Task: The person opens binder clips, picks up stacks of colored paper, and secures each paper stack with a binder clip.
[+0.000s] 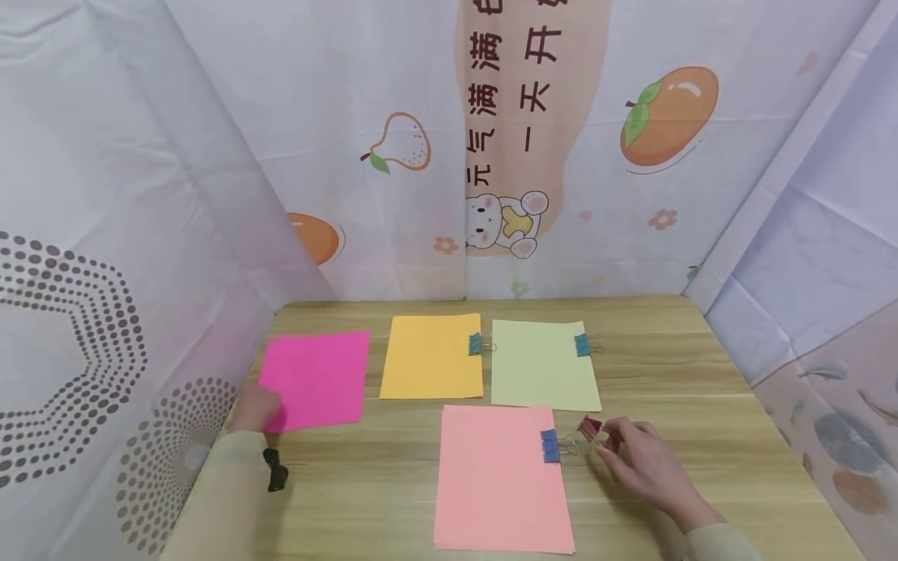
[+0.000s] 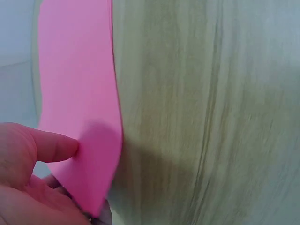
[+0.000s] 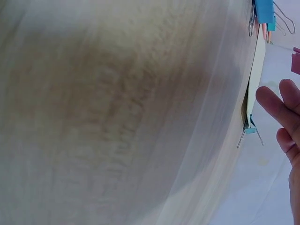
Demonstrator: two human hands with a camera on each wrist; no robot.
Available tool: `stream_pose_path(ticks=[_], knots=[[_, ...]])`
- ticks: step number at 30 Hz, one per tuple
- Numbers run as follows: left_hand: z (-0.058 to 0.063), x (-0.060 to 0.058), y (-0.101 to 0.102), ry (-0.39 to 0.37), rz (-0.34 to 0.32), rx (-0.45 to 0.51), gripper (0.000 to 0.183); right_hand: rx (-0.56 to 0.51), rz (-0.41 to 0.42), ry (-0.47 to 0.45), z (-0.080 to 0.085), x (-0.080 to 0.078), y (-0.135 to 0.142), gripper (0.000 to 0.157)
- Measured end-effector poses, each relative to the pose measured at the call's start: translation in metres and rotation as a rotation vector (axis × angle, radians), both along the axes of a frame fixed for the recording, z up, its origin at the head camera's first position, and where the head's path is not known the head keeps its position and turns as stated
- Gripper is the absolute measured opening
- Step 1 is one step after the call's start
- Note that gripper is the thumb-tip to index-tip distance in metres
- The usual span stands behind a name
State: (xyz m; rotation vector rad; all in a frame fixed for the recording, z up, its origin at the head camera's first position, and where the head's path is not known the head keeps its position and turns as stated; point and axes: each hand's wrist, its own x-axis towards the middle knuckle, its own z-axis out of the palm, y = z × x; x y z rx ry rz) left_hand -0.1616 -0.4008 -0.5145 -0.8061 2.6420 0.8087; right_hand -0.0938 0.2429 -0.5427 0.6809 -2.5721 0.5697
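A stack of bright pink paper (image 1: 317, 380) lies at the table's left. My left hand (image 1: 254, 408) pinches its near left corner, thumb on top and fingers beneath, as the left wrist view shows; there the paper (image 2: 77, 70) bends up at that end. Over the table's right side, my right hand (image 1: 648, 466) holds a dark red binder clip (image 1: 590, 428) by its wire handles. To the left of that clip, a blue binder clip (image 1: 550, 446) grips the right edge of a salmon-pink paper stack (image 1: 501, 483). In the right wrist view the red clip (image 3: 296, 63) shows only partly.
Farther back lie an orange-yellow paper stack (image 1: 433, 357) and a pale green one (image 1: 543, 365). Teal binder clips (image 1: 475, 344) sit on their right edges. Printed curtains (image 1: 393, 234) enclose the wooden table (image 1: 351, 483) at the back and sides.
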Motion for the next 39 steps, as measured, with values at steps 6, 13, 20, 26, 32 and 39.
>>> stream_pose_path(ticks=[6,13,20,26,32,39], knots=[[0.012,0.005,-0.003,0.119,0.035,0.011,0.029,-0.001,-0.007,-0.031,0.002,0.001,-0.001,0.04],[0.019,0.006,-0.006,0.157,-0.03,0.019,0.05,0.007,-0.013,-0.065,0.006,0.0,-0.002,0.039],[0.021,0.009,-0.012,0.164,-0.046,0.199,0.056,0.004,-0.017,-0.076,0.006,0.001,-0.003,0.039],[0.021,0.014,-0.012,0.226,-0.006,0.284,0.057,0.011,-0.018,-0.083,0.006,-0.001,-0.003,0.037],[0.026,0.016,-0.011,0.283,-0.003,0.315,0.057,0.017,-0.011,-0.07,0.007,-0.002,-0.003,0.037],[0.034,0.021,-0.01,0.349,0.003,0.344,0.053,0.022,-0.009,-0.066,0.008,-0.002,-0.003,0.038]])
